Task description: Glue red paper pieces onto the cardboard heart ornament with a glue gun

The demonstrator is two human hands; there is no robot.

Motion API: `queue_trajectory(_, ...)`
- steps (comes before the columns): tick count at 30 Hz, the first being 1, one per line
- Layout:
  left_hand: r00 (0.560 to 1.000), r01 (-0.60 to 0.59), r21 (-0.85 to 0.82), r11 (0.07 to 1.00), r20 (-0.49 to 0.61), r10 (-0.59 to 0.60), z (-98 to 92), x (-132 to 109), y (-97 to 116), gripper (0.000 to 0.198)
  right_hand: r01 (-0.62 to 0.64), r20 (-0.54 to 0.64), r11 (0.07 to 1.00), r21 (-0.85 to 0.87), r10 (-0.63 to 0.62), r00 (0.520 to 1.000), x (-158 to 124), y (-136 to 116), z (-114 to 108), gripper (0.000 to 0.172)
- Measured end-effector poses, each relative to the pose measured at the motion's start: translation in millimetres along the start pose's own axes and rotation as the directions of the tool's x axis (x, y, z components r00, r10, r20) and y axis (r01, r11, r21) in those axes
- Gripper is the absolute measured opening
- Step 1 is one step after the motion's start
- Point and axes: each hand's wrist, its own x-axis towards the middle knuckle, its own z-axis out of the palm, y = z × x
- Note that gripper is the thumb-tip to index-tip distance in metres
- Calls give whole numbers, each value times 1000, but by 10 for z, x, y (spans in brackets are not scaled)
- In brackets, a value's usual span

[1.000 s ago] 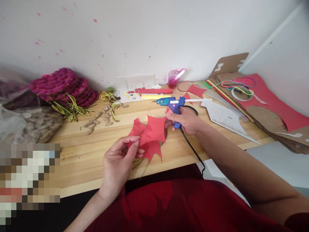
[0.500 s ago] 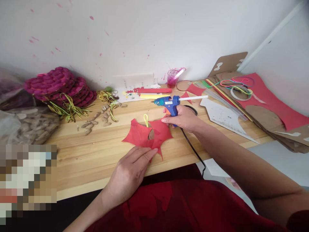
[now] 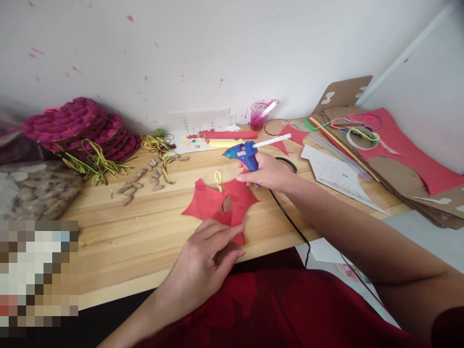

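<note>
The right hand (image 3: 271,172), gripping the glue gun (image 3: 243,155), tips it further nose-down; the left hand (image 3: 203,253), fingers parted, seemingly steadies the red cutouts (image 3: 207,200).

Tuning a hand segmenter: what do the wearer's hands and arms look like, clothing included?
The left hand and right hand wear no gloves. The visible stretches of both forearms are uncovered, with no watch or band showing. A dark red sleeve shows near the right elbow; no left sleeve in view. The garment front is dark red with brighter red patches.
</note>
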Motion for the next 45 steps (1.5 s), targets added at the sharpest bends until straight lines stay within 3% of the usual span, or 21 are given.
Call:
queue_trajectory(4, 995, -99, 164, 981, 12, 99, -2, -12, -67, 52, -4, -6, 997, -76, 3, 1000, 0, -46, 21, 30)
queue_trajectory(9, 985, -136, 413, 901, -42, 168, 11, -40, -191, 38, 49, -62, 976, -213, -63, 996, 54, -9, 24, 29)
queue_trajectory(12, 976, -185, 481, 857, -10, 216, 15, -55, -216, 39, 75, -63, 976, -205, -90, 994, 76, 42, 25, 29)
queue_trajectory(15, 968, -246, 455, 856, 65, 244, 10, -52, -216, 40, 94, -58, 984, -152, -104, 993, 77, 74, 31, 28)
queue_trajectory(20, 965, -260, 456, 851, 95, 243, -4, -25, -202, 39, 88, -67, 986, -143, -99, 993, 65, 83, 35, 27)
queue_trajectory(35, 968, -250, 471, 846, 106, 227, 9, -27, -214, 35, 90, -89, 982, -167, -105, 990, 73, 117, 72, 27)
queue_trajectory(45, 964, -261, 462, 847, 86, 250, -4, -29, -205, 36, 69, -102, 942, -328, -108, 989, 80, 87, 79, 29)
